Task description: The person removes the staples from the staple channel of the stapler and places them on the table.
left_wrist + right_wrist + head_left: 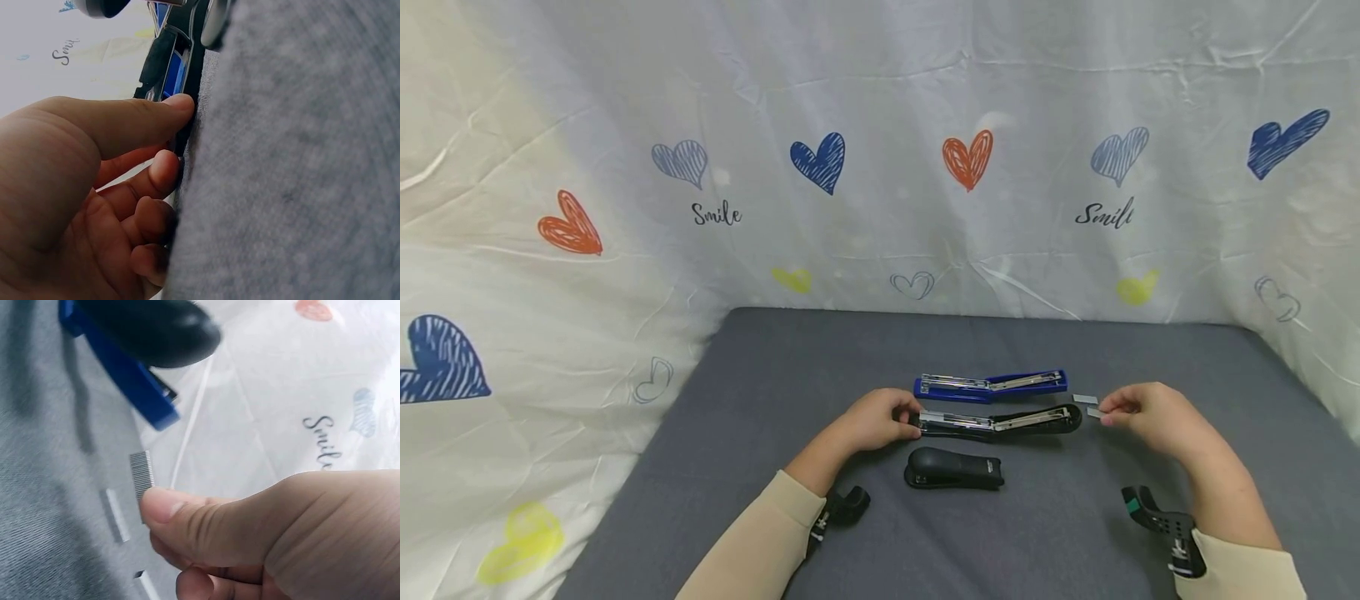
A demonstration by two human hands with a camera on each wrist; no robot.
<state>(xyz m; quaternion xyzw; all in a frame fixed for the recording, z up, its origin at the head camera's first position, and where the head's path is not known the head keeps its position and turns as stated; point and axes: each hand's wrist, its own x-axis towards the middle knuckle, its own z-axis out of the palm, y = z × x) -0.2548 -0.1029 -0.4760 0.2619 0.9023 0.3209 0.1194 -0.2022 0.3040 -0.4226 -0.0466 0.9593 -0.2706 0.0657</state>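
Observation:
My left hand pinches the left end of an opened black stapler, thumb at its near side. Its staple channel is exposed, with a silvery strip at the left part. My right hand pinches a small strip of staples between thumb and forefinger, just beyond the stapler's right end. In the right wrist view, two more staple strips lie on the cloth below that hand. An opened blue stapler lies parallel behind the black one. The left wrist view shows the thumb against the black stapler's end.
A closed black stapler lies in front of the opened ones, between the forearms. Grey cloth covers the table. A white curtain printed with hearts hangs behind and to the left. Each wrist bears a black camera mount.

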